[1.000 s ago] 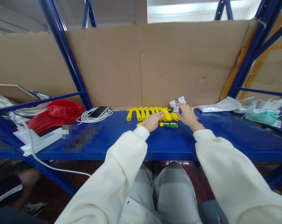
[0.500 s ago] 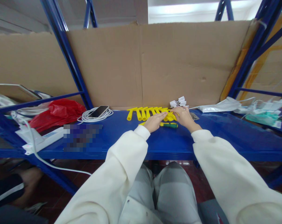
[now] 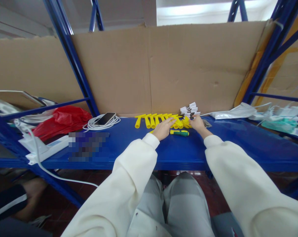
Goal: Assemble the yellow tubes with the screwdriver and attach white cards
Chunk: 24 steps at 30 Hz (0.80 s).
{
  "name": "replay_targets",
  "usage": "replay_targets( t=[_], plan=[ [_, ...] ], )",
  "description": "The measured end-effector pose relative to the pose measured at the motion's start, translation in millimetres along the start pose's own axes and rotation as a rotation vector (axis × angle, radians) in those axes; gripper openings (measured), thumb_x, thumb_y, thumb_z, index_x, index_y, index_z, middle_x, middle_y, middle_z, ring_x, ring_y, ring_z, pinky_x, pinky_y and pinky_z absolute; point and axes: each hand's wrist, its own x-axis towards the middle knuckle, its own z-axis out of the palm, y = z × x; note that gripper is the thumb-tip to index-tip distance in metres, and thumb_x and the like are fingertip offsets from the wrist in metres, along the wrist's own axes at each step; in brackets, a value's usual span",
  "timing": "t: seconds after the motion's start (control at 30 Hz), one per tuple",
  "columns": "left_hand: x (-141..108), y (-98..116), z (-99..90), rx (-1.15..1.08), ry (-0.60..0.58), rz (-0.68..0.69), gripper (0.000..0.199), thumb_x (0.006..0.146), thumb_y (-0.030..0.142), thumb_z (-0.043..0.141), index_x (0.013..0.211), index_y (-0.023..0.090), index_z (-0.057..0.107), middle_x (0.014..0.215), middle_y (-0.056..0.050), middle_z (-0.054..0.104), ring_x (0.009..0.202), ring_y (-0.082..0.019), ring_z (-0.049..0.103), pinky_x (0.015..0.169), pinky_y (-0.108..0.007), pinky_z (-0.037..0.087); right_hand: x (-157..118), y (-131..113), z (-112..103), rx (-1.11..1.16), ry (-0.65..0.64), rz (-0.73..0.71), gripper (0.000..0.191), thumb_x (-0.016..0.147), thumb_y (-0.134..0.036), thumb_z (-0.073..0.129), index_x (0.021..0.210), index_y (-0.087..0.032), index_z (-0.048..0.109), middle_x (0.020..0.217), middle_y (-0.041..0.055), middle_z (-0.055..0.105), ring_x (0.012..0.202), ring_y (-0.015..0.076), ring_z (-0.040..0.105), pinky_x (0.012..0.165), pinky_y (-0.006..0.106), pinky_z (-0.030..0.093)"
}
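Several yellow T-shaped plastic pieces (image 3: 148,122) lie in a row along the back of the blue shelf. My left hand (image 3: 164,128) reaches over the right part of this row, its fingers stretched out and resting on or just above the pieces. At the row's right end, my right hand (image 3: 197,124) has its fingers curled beside a yellow piece (image 3: 186,122) and just in front of a stack of white parts (image 3: 189,108). What its fingertips hold, if anything, is hidden. A green-and-yellow screwdriver (image 3: 179,132) lies in front of the row, partly covered by my left hand.
Coiled white cable (image 3: 87,127) with a phone (image 3: 106,118) on it lies left, near a red plastic bag (image 3: 62,120) and a white power strip (image 3: 57,143). A white packet (image 3: 234,112) sits right. Cardboard (image 3: 114,72) backs the shelf; blue posts (image 3: 78,69) flank it.
My right hand has moved slightly right, away from my left hand, uncovering yellow pieces and more of the white stack. My left hand stays over the row.
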Motion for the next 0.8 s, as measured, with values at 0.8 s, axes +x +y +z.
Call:
replay_targets(
  t=[0.8],
  plan=[
    [0, -1, -0.8, -0.155, 0.091, -0.097, 0.067, 0.087, 0.006, 0.044, 0.153, 0.017, 0.037, 0.150, -0.014, 0.052, 0.138, -0.023, 0.050, 0.116, -0.041, 0.039, -39, -29, -3, -0.323, 0.049, -1.096, 0.039, 0.100, -0.037, 0.042, 0.113, -0.016, 0.072, 0.104, 0.0148, 0.077, 0.093, 0.0269, 0.071, 0.086, 0.041, 0.044]
  ],
)
